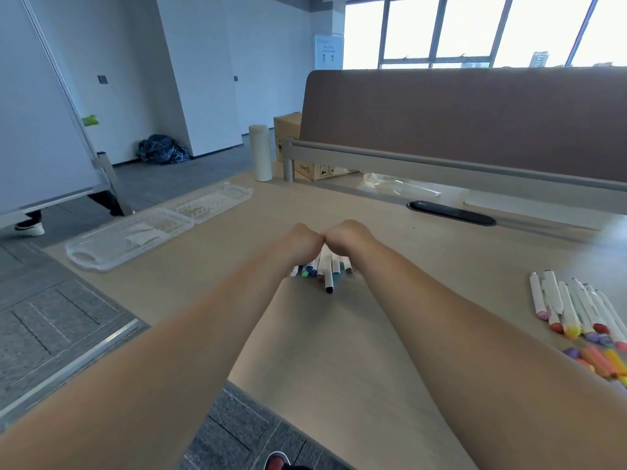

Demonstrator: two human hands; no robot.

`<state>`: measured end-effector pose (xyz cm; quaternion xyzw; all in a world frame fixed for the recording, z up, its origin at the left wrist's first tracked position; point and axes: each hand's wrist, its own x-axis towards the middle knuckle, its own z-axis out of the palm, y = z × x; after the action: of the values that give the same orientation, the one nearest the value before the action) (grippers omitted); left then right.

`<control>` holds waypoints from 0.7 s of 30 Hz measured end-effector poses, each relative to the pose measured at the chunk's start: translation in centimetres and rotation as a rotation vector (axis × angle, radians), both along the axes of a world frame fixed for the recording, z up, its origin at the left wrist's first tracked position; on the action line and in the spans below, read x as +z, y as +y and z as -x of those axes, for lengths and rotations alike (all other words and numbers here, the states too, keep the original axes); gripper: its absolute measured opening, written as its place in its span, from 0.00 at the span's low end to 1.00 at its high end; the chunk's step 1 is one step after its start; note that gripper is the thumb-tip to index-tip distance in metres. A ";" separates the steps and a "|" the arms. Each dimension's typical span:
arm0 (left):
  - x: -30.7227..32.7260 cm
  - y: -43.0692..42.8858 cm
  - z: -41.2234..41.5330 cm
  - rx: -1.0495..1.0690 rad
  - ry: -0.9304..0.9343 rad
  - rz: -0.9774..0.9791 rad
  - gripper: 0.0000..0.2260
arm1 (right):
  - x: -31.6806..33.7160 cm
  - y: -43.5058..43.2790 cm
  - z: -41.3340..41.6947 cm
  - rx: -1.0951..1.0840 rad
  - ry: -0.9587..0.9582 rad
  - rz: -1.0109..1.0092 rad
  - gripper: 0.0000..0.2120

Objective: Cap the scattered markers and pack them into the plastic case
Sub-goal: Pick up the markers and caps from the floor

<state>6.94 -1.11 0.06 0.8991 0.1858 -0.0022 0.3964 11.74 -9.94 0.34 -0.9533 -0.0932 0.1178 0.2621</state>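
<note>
Markers [325,269] lie bundled on the desk [339,351], to the right of the plastic case [129,239]. Risk: the bundle fans out unevenly and one black-tipped marker [328,283] projects past the rest, so it may slip free on lifting. The left grip [302,240] and right grip [349,237], knuckles touching, curl closed over the bundle's far ends from directly above.

Left hand [301,241], right hand [346,237] around markers [327,270]
</note>
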 end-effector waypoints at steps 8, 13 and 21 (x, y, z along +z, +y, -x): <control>-0.6 0.5 0.1 0.068 -0.042 -0.049 0.16 | -1.2 -0.9 -0.2 -0.111 0.025 -0.078 0.11; -0.4 0.6 0.7 0.072 -0.041 -0.027 0.14 | -1.6 -1.1 -0.1 -0.163 -0.001 -0.151 0.11; 1.1 1.5 3.3 0.108 -0.166 0.030 0.13 | 0.1 0.2 3.0 -0.231 -0.131 -0.376 0.06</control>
<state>3.66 0.40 1.21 0.8788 0.2003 0.0909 0.4234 8.77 -9.77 0.48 -0.8976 -0.0204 0.0056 0.4402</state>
